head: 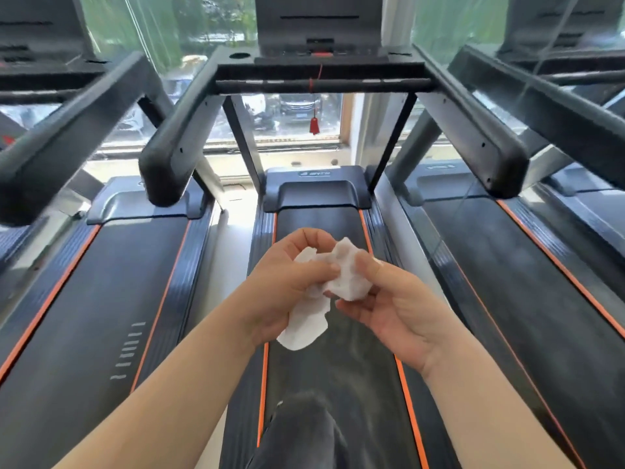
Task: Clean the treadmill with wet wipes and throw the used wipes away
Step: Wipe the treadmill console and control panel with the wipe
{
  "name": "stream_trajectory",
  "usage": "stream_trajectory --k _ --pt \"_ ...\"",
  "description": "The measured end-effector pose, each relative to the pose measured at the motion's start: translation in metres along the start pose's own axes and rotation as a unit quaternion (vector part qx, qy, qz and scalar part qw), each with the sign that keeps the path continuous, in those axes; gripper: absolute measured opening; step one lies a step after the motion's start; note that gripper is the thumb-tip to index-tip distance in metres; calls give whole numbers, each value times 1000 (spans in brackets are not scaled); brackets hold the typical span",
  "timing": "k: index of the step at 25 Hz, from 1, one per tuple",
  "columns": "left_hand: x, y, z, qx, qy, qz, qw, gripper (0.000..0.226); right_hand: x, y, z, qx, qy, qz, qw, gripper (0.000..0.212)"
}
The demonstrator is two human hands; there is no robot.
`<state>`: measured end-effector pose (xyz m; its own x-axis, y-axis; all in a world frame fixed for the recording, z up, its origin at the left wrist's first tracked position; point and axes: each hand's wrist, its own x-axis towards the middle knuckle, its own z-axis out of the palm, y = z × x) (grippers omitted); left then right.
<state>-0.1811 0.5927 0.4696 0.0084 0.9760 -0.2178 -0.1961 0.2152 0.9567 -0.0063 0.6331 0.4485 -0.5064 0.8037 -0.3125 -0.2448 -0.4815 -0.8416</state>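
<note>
Three treadmills (318, 194) abreast: over the middle belt (355, 360), left hand (287, 289) and right hand (395, 309) pinch one wipe (348, 275).

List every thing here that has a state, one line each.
wipe: crumpled, held by both hands over the belt.
left hand: grips the wipe.
right hand: pinches the wipe.
console: dark, unlit.
red safety clip: hanging on its cord.

Both bare forearms reach forward from the lower corners and meet in the middle; the left hand (287, 286) curls fingers and thumb round a crumpled wipe (309, 328); the right hand (399, 309) pinches the same wipe's upper part, thumb on top, fingers beneath.
</note>
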Motion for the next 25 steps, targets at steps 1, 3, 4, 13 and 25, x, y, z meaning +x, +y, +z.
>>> stream_trajectory --k 1,3,4,13,25 --pt "24 7 -8 5 3 2 1000 23 27 -10 2 3 -9 -14 1000 43" --pt "78 28 -27 19 28 10 999 22 86 -38 10 -3 -10 -51 999 44" --pt "103 44 -39 26 52 10 998 23 115 -57 17 -8 -3 -64 998 44" --pt "279 253 -105 27 116 -44 992 39 299 -258 68 -117 184 -57 974 28" --pt "510 391 -64 89 94 36 991 30 476 -429 35 -195 211 -137 948 29"
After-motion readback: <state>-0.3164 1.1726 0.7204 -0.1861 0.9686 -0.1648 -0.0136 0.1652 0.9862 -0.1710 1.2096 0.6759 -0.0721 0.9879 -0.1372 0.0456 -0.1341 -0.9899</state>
